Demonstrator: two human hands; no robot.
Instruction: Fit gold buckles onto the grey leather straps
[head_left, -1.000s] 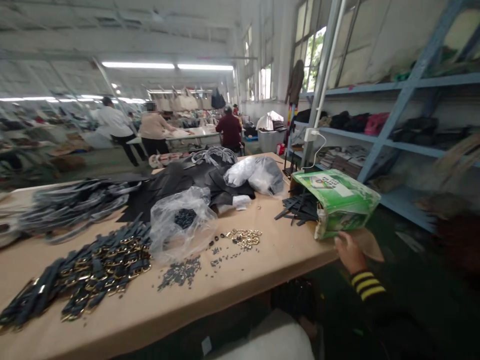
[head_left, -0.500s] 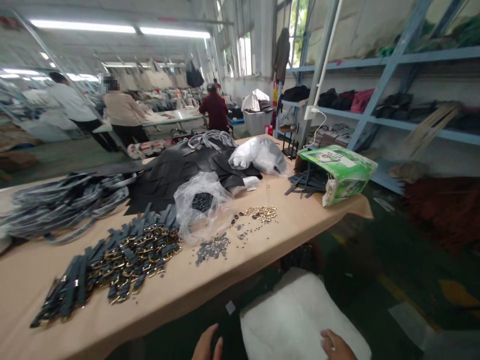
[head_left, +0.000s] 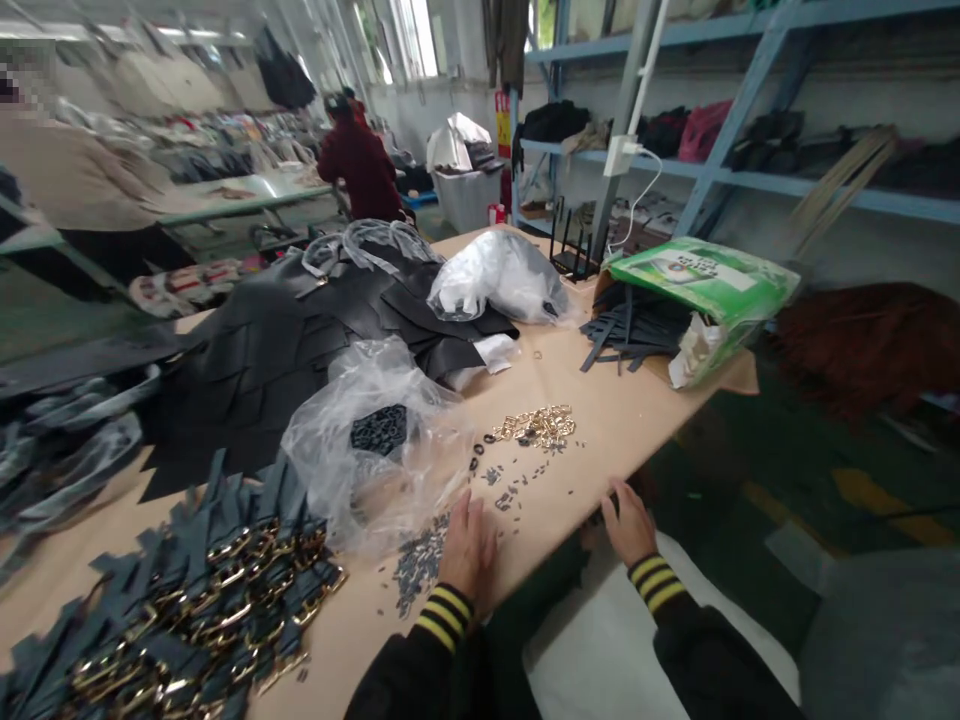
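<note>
Dark-grey small pieces (head_left: 420,565) lie loose on the bench (head_left: 600,400) at my left hand's (head_left: 466,548) nine o'clock, probably spread for easy picking. That hand is palm-down and open; I can't tell whether its fingertips touch any. My right hand (head_left: 628,522) is open too, fingers slightly bent at the bench's edge, perhaps for steadiness. Gold metal rings (head_left: 536,427) sit toward one o'clock from my left, the plastic bag (head_left: 360,490) toward eleven, likely left open for access. Farther off, toward my right hand's one o'clock, a green box (head_left: 712,275) lies sideways, presumably giving reach to its dark strips (head_left: 637,325).
</note>
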